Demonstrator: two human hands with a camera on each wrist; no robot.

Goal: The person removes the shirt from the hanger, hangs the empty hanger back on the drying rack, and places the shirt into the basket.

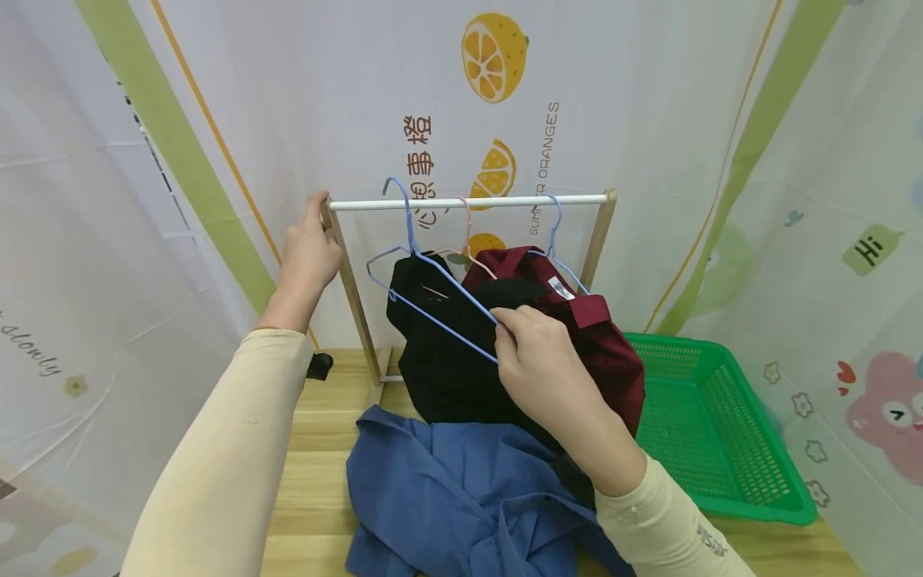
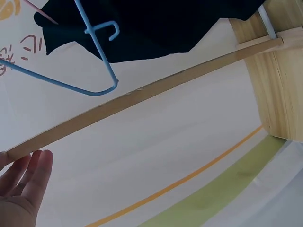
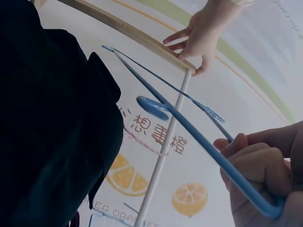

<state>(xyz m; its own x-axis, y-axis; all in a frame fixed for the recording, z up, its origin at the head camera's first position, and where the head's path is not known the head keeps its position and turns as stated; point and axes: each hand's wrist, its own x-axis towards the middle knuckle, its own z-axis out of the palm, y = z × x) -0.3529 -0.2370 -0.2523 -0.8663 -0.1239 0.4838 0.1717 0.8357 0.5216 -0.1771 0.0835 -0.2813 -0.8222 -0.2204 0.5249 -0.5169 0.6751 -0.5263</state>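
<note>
At the top left corner of a small clothes rack [image 1: 353, 296], my left hand [image 1: 310, 248] holds the wooden post, thumb and fingers on opposite sides in the left wrist view. My right hand [image 1: 541, 369] pinches one end of a bare blue hanger [image 1: 447, 276]. That hanger is tilted, its hook up near the white rail [image 1: 505, 202]; whether they touch I cannot tell. Behind it hang a black garment [image 1: 461, 353] on a pink hanger [image 1: 469, 232] and a maroon shirt [image 1: 609, 344] on another blue hanger [image 1: 554, 228]. A crumpled blue garment [image 1: 447, 481] lies below my right hand.
A green plastic basket [image 1: 728, 513] stands to the right on the wooden table [image 1: 310, 473]. Printed curtains [image 1: 245, 96] enclose the back and sides. A small black object [image 1: 320, 367] shows beside the left forearm.
</note>
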